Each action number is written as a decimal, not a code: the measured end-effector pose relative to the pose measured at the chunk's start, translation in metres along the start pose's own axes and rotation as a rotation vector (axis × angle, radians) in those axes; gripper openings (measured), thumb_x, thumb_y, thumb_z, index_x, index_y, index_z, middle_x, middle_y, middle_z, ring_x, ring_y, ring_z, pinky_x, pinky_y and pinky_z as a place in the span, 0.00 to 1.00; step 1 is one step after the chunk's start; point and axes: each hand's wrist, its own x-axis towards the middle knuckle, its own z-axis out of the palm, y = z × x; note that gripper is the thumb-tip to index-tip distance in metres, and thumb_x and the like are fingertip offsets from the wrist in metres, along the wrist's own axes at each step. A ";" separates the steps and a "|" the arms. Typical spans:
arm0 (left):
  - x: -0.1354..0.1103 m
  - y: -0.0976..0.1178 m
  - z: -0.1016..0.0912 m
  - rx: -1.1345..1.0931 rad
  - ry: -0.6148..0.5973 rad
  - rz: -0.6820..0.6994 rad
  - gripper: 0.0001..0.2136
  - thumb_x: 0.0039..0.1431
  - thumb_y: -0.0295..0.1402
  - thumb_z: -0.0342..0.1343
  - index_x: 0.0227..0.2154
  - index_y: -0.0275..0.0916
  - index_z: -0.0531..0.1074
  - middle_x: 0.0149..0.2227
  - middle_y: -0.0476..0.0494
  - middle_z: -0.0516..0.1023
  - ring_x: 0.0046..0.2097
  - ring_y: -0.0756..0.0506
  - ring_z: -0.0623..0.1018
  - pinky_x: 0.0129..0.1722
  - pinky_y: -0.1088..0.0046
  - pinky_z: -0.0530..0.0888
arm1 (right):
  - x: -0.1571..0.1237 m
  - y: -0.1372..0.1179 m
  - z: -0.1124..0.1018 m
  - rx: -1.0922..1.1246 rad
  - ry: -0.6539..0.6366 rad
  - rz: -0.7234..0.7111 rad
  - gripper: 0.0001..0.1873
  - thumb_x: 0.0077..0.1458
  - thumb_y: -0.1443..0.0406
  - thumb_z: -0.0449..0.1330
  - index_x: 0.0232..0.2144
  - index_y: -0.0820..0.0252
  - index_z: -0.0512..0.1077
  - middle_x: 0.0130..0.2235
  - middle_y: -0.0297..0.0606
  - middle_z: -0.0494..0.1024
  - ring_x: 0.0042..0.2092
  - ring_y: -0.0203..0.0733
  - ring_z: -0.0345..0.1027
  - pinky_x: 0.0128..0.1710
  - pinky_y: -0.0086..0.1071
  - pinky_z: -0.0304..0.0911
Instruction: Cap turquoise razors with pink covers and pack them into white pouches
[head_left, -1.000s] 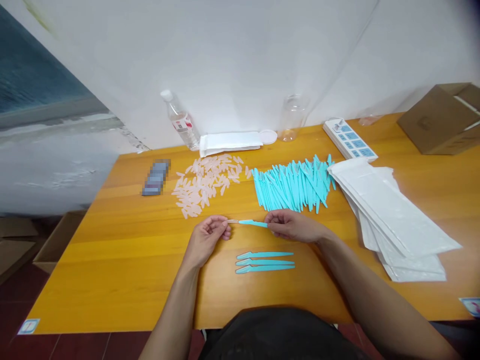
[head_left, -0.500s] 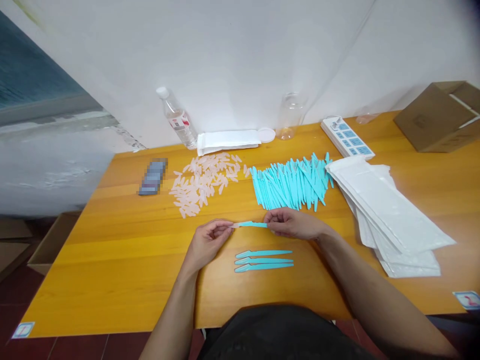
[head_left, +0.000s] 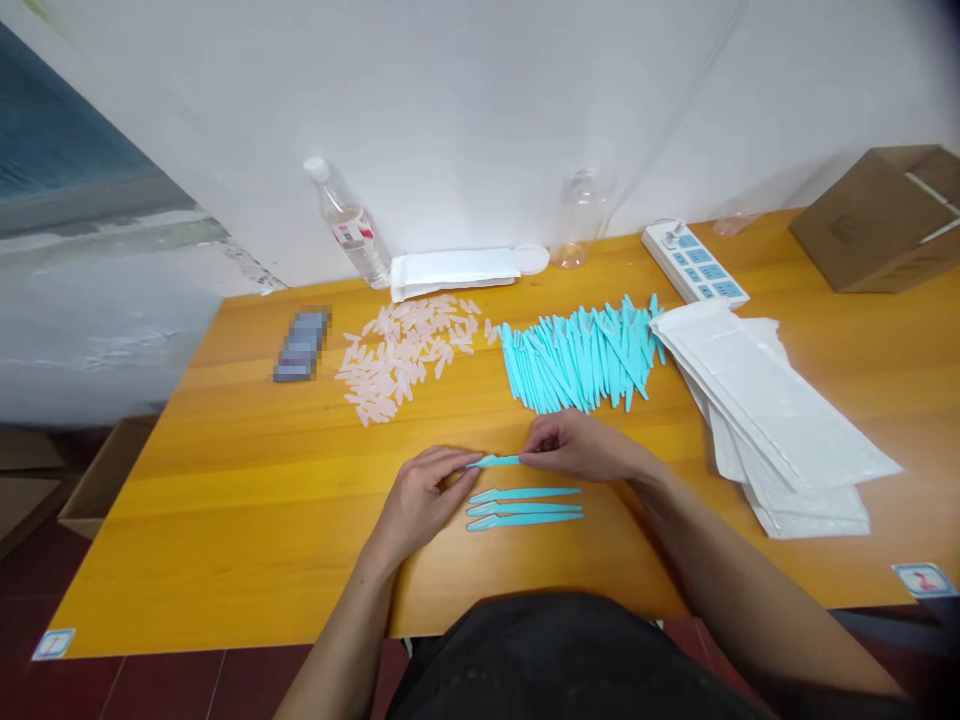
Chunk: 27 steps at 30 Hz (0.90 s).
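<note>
In the head view, left hand (head_left: 420, 498) and right hand (head_left: 579, 447) pinch opposite ends of one turquoise stick (head_left: 499, 461), three similar sticks (head_left: 529, 509) lying at its five o'clock, a turquoise pile (head_left: 581, 360) at one, pale slips (head_left: 403, 350) at eleven.

Bright, diffuse light; pale sheen on the table (head_left: 262, 480); upper right corner dark; phone (head_left: 302, 345) pixelated

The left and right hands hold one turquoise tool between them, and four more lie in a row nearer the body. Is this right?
Not the count: the head view shows three tools in the row, not four. The left hand and right hand do hold one turquoise tool between them.
</note>
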 end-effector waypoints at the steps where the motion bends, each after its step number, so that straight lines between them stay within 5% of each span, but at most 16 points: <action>1: -0.004 0.000 0.000 0.048 -0.004 0.024 0.10 0.66 0.35 0.57 0.46 0.46 0.81 0.44 0.41 0.84 0.45 0.42 0.81 0.47 0.63 0.76 | -0.001 -0.002 0.002 -0.066 0.019 -0.036 0.16 0.55 0.55 0.60 0.23 0.60 0.76 0.26 0.35 0.75 0.28 0.34 0.60 0.28 0.30 0.52; 8: -0.020 0.006 0.004 0.231 -0.048 0.117 0.15 0.65 0.36 0.57 0.53 0.47 0.76 0.50 0.39 0.81 0.51 0.40 0.78 0.53 0.58 0.72 | -0.009 -0.012 -0.001 -0.206 0.041 -0.031 0.16 0.55 0.57 0.60 0.22 0.58 0.78 0.21 0.34 0.75 0.24 0.34 0.56 0.26 0.31 0.49; 12: -0.022 0.007 0.014 0.332 -0.124 0.253 0.26 0.61 0.43 0.62 0.61 0.48 0.69 0.60 0.37 0.74 0.62 0.35 0.71 0.59 0.51 0.67 | -0.014 -0.002 -0.027 -0.236 0.420 0.141 0.20 0.57 0.50 0.59 0.28 0.58 0.79 0.22 0.35 0.74 0.25 0.37 0.60 0.27 0.32 0.50; 15: -0.024 0.003 0.022 0.390 -0.143 0.344 0.23 0.61 0.42 0.62 0.59 0.48 0.70 0.58 0.38 0.76 0.62 0.34 0.71 0.58 0.50 0.68 | -0.018 0.011 -0.049 -0.289 0.736 0.247 0.21 0.58 0.49 0.58 0.29 0.59 0.78 0.22 0.36 0.73 0.25 0.39 0.63 0.28 0.34 0.53; 17: -0.024 0.002 0.024 0.399 -0.129 0.384 0.22 0.62 0.40 0.61 0.58 0.49 0.71 0.57 0.39 0.77 0.60 0.34 0.73 0.55 0.50 0.70 | -0.020 0.021 -0.059 -0.323 0.839 0.320 0.20 0.57 0.49 0.59 0.30 0.58 0.78 0.23 0.37 0.75 0.27 0.41 0.66 0.30 0.34 0.55; 22: -0.012 0.009 0.008 0.341 -0.040 0.340 0.27 0.61 0.39 0.62 0.62 0.52 0.67 0.59 0.37 0.75 0.59 0.36 0.74 0.55 0.54 0.74 | -0.009 0.037 -0.059 -0.351 0.854 0.363 0.19 0.55 0.47 0.60 0.33 0.56 0.77 0.29 0.40 0.78 0.31 0.46 0.70 0.34 0.36 0.58; 27: 0.022 0.003 -0.021 0.278 0.127 0.216 0.17 0.65 0.35 0.58 0.56 0.51 0.74 0.55 0.40 0.77 0.55 0.39 0.77 0.55 0.57 0.75 | 0.005 0.040 -0.052 -0.313 0.846 0.362 0.13 0.53 0.51 0.62 0.30 0.51 0.74 0.28 0.39 0.77 0.32 0.47 0.70 0.34 0.37 0.58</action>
